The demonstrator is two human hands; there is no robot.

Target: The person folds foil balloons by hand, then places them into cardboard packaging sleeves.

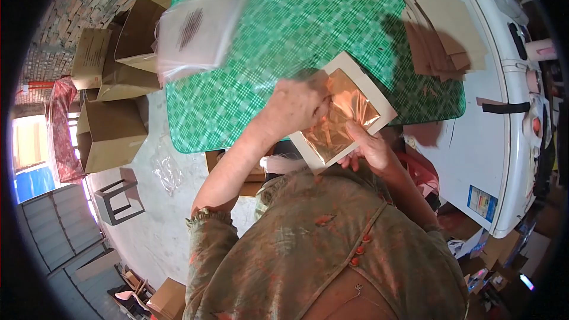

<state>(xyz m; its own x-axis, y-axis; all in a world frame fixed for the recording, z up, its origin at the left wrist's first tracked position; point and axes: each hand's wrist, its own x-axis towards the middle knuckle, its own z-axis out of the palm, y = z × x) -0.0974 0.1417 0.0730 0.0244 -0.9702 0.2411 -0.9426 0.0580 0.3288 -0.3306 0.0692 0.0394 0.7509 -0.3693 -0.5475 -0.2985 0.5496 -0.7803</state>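
A flat, white-bordered rectangular piece (348, 109) with a shiny copper-coloured panel is tilted in front of my body, over the near edge of the table. My right hand (371, 147) grips its lower right side, thumb on top of the panel and fingers curled underneath. My left hand (299, 102) is closed at the piece's upper left edge, its fingers bent in against the panel. That hand is slightly blurred, and what its fingertips hold, if anything, is hidden.
The table has a green checked cover (267, 41). Plastic sleeves (198, 32) lie stacked at its left, brown paper pieces (441, 35) at its right. Open cardboard boxes (112, 130) stand left of the table. A white appliance (468, 136) is on the right; a dark frame (118, 201) stands on the floor.
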